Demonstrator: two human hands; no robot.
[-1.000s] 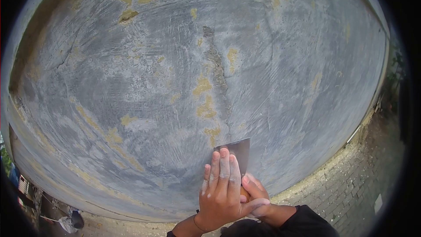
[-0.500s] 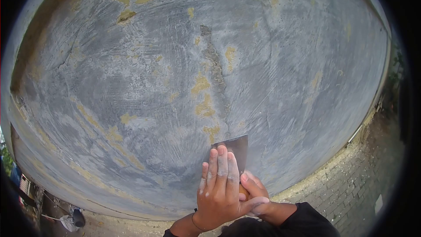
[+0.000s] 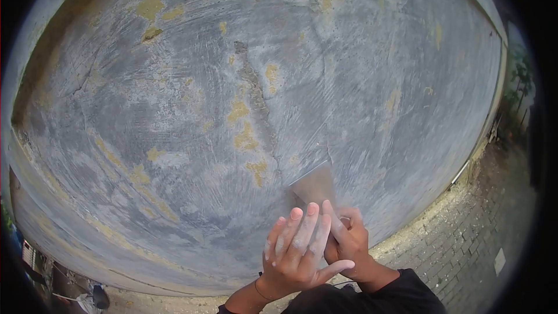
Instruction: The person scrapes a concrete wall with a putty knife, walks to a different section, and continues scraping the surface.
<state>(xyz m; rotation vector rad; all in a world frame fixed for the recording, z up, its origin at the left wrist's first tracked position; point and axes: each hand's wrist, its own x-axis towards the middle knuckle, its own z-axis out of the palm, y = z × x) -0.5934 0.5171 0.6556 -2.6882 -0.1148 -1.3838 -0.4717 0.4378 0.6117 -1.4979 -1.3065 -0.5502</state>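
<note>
A grey plastered wall [image 3: 174, 110] with yellow patches and scrape marks fills most of the view. A metal scraper blade [image 3: 315, 185] is pressed flat against the wall, low and right of centre. My right hand [image 3: 349, 244] grips the scraper's handle, which is hidden under the fingers. My left hand [image 3: 299, 250], dusted white, lies over the right hand with its fingers stretched toward the base of the blade. A vertical crack [image 3: 256, 99] with yellow spots runs up the wall to the left of the blade.
Brick paving [image 3: 465, 244] with pale debris along the wall's foot lies at the lower right. A small figure with a bucket [image 3: 93, 298] shows far down at the lower left. Greenery [image 3: 517, 93] stands past the wall's right end.
The blade has shifted right and tilted, its edge now slanting. My left hand's fingers slid off the blade's face down toward its base. The view has swung, shifting the wall leftward.
</note>
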